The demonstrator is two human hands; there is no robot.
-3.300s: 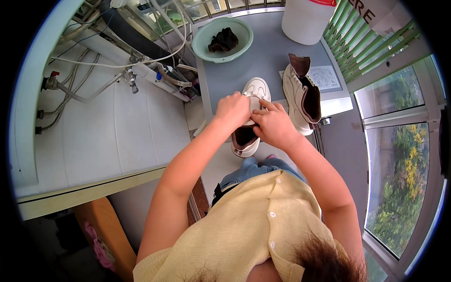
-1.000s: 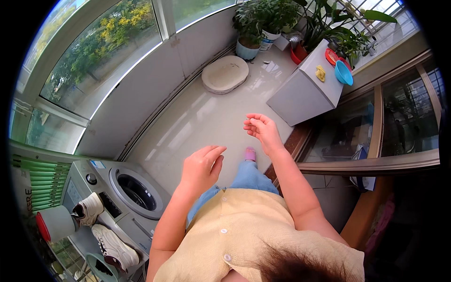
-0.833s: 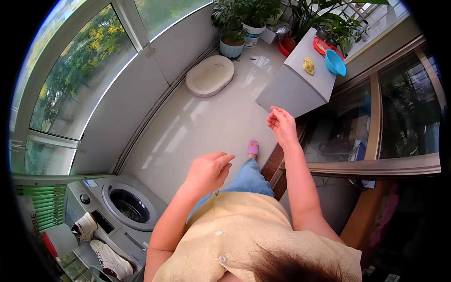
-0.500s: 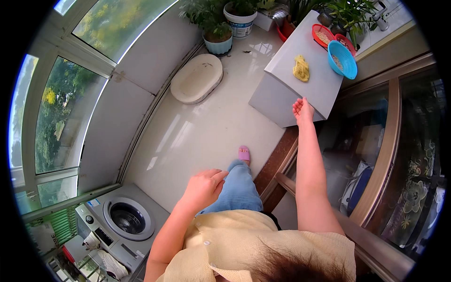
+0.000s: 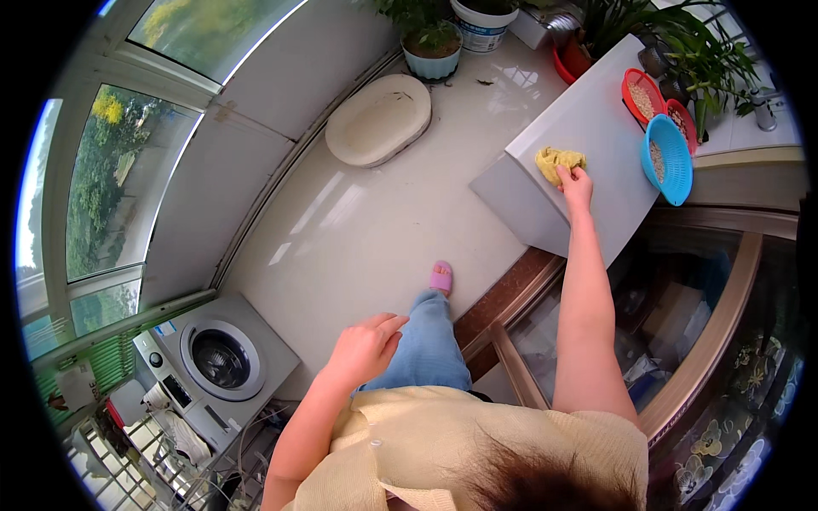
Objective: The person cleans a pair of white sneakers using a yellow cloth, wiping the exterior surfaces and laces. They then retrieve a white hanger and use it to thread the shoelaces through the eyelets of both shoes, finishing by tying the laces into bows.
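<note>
A crumpled yellow cloth [image 5: 555, 162] lies on the left part of a white countertop [image 5: 609, 157]. My right hand [image 5: 577, 184] reaches over the counter's edge and pinches the near side of this cloth between thumb and fingers. On the counter's far right stands a blue plastic basket [image 5: 673, 166] with pale grains or nuts at its bottom. Behind it sit a red basket [image 5: 632, 106] of similar contents and a second red bowl [image 5: 687, 128]. My left hand [image 5: 366, 347] hangs in front of my body, away from everything, its fingers stretched out and holding nothing.
Potted plants [image 5: 432, 51] stand by the far wall and behind the counter. An oval beige basin [image 5: 379, 119] rests on the tiled floor. A washing machine [image 5: 219, 358] is at the lower left. To my right is a brown-framed glass door [image 5: 733, 315]. A tap [image 5: 764, 111] rises at the far right.
My right hand has moved forward from the counter's near edge and taken hold of the yellow cloth. The view has shifted. My left hand has hardly moved.
</note>
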